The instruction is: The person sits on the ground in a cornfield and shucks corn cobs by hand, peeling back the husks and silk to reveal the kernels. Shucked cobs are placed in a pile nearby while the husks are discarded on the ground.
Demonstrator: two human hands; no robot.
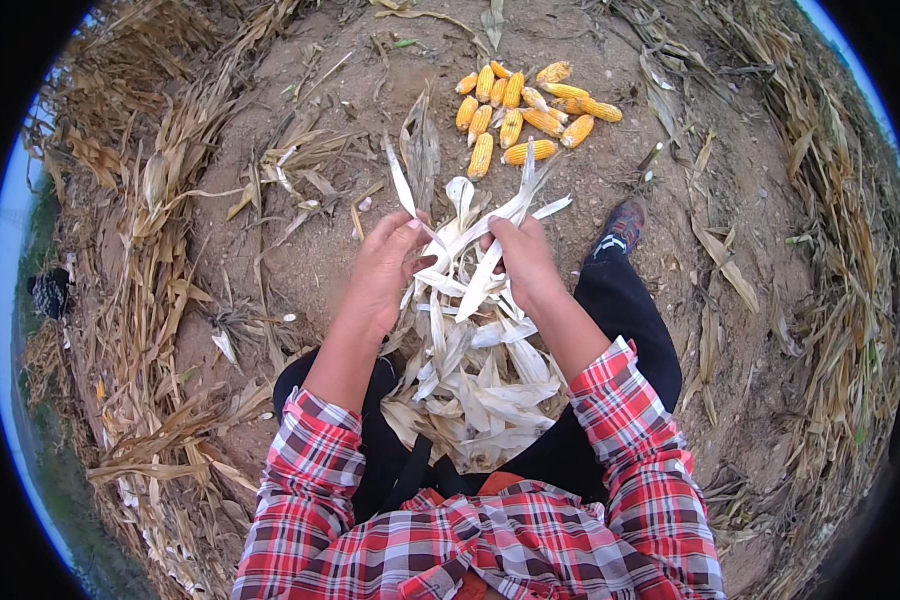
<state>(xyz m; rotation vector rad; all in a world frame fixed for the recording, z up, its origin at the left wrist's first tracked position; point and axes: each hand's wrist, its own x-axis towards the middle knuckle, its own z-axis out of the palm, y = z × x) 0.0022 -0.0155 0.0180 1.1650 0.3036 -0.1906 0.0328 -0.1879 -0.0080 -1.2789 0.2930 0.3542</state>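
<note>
My left hand (399,251) pinches a pale strip of corn husk (401,180) between thumb and fingers. Across from it, my right hand (516,251) is closed around a bunch of whitish husk leaves (521,199) that fan out above the fist. Whether an ear sits inside these husks cannot be seen. Below and between both hands lies a heap of loose dry husks (487,397), between my legs. Beyond the hands, several husked yellow corn cobs (513,90) lie in a loose group on the bare soil.
Dry corn stalks and leaves form long rows at the left (157,247) and right (844,300). My shoe (625,225) rests on the soil right of the hands. A cut stalk stub (651,156) sticks up near it. A dark patterned object (49,292) lies at the far left.
</note>
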